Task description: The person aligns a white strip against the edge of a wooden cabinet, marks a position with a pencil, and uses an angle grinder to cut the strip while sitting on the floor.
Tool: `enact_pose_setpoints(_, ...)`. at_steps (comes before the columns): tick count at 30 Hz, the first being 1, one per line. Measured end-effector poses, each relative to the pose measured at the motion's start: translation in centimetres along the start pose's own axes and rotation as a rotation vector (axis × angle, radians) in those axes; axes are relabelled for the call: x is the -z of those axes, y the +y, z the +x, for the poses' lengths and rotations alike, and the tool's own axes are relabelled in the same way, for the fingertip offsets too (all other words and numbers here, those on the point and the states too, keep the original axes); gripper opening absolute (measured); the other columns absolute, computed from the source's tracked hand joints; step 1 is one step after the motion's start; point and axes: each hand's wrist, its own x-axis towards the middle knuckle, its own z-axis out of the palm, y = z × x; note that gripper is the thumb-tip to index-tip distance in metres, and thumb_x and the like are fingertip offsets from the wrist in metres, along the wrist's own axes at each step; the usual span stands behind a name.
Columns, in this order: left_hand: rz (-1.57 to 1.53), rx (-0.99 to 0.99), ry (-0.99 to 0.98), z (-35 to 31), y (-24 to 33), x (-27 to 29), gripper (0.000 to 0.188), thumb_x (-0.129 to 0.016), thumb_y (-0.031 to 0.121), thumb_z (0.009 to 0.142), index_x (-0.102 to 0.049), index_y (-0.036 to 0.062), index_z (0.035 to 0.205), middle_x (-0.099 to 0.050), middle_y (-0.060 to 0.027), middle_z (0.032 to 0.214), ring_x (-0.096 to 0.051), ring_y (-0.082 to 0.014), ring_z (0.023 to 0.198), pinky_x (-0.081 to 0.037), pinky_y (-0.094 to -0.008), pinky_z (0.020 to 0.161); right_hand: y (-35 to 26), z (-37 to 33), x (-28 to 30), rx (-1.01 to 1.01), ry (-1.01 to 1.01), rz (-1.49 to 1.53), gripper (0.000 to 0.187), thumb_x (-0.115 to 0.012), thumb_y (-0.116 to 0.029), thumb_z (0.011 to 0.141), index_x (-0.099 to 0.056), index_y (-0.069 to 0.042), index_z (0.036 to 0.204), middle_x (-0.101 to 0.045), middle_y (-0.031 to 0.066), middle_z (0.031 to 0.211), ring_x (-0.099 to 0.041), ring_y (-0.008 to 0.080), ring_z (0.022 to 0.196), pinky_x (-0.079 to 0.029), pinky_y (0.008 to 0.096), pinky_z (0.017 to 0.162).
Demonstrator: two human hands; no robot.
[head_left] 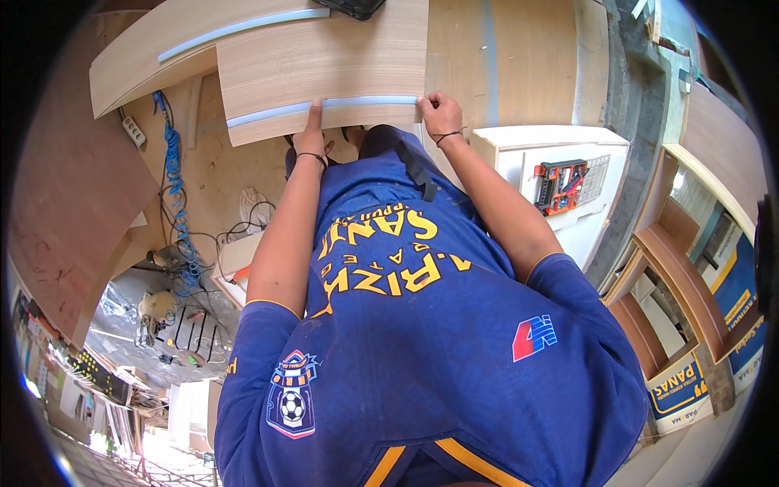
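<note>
A wood-grain panel [324, 69] lies in front of me, with a narrow pale blue strip [369, 101] running along its near edge. My left hand [312, 134] holds that edge near the middle; its thumb presses on the strip from above and its other fingers are mostly hidden below the panel. At the strip's right end, my right hand [441, 114] is closed, with finger and thumb pinching the strip's tip at the panel's corner. A second pale blue strip [243, 34] lies on another wood-grain board [146, 69] farther left.
A black object [355, 6] rests at the panel's far edge. To my right, an orange-and-black tool case [560, 187] sits on a white cabinet [507, 162]. A coiled blue air hose [173, 170], cables and a power strip [132, 130] are at left. Wooden frames [673, 243] stand far right.
</note>
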Motion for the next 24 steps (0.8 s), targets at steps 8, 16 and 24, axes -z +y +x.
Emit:
enact_pose_setpoints(8,0.016,0.012,0.002,0.1,-0.1,0.1,0.068,-0.070,0.066,0.061,-0.058,0.0103,0.096,-0.035,0.0007,0.063,-0.037,-0.0131,0.057,-0.046,-0.0399,0.066,0.2,2.2,1.2,-0.157,-0.225,-0.036,0.036,-0.073,-0.034,0.070,-0.067,-0.001,0.082,-0.064,0.0123,0.071,-0.060,0.0217,0.063,-0.049,0.0338,0.063)
enact_pose_setpoints(16,0.005,0.005,-0.021,0.1,-0.1,-0.2,0.076,-0.070,0.067,0.060,-0.056,0.0074,0.105,-0.042,-0.0029,0.075,-0.042,-0.0155,0.063,-0.047,-0.0389,0.067,2.1,2.0,0.6,-0.022,-0.260,0.092,0.035,-0.066,-0.034,0.076,-0.067,-0.001,0.090,-0.064,0.0162,0.080,-0.061,0.0273,0.068,-0.049,0.0359,0.067)
enact_pose_setpoints(24,-0.012,-0.086,0.055,0.0,-0.2,-0.3,0.073,-0.070,0.067,0.060,-0.058,0.0068,0.099,-0.043,-0.0015,0.069,-0.041,-0.0144,0.057,-0.047,-0.0376,0.062,0.5,1.3,0.6,-0.022,-0.245,0.085,0.032,-0.062,-0.030,0.080,-0.066,-0.001,0.090,-0.064,0.0163,0.079,-0.063,0.0245,0.065,-0.051,0.0335,0.062)
